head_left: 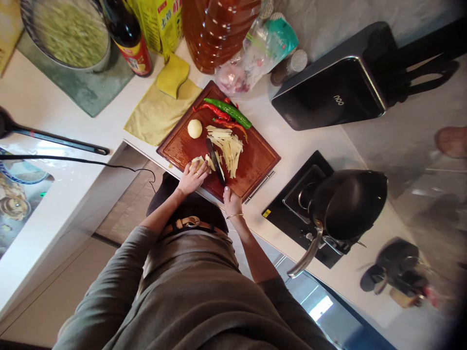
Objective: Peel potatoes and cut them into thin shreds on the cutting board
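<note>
A brown wooden cutting board lies at the counter's edge. My right hand is closed around the handle of a dark-bladed kitchen knife, whose blade points away across the board. Left of the blade, my left hand presses its fingers down on a piece of pale peeled potato, partly hidden under them. Cut potato strips spread out to the right of the knife. A whole peeled potato sits farther up. Red chilies and a green chili lie at the board's far side.
Behind the board stand a large oil jug, a sauce bottle and a plastic bag. A yellow cloth lies to the left. On the right are a black knife block and a wok over the stove.
</note>
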